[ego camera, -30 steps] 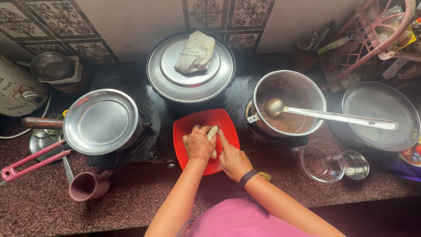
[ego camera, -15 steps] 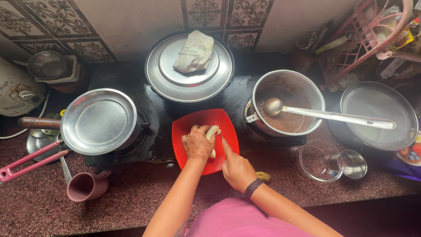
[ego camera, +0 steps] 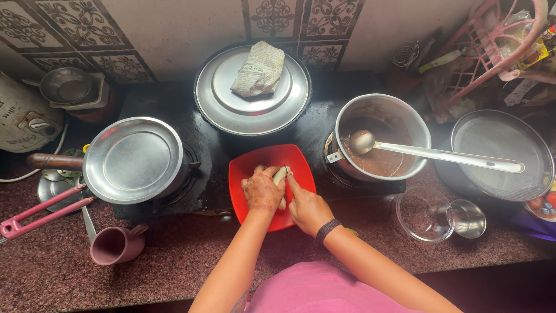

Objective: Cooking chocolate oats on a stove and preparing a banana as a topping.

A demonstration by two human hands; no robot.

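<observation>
- Grip: my left hand lies curled over a pale lump of food, fingers wrapped about it and pressing it down; my right hand is closed beside it, forefinger stretched along the lump's near edge and touching it.
- Place of the lump: on the red square plate, near its middle, the plate sitting on the black stove top between the burners.
- Change: half a second ago my right hand sat lower and clear of the plate's centre; it has come up against my left. A dark band circles the right wrist as before.
- Package: a folded paper parcel, off-white with grey print, rests on two stacked steel lids at the back, under the patterned wall tiles.
- Right: a steel pot of brown liquid with a ladle across its rim; beyond it a wide dark pan.
- Left: a lidded pan; a mauve cup on the speckled counter.
</observation>
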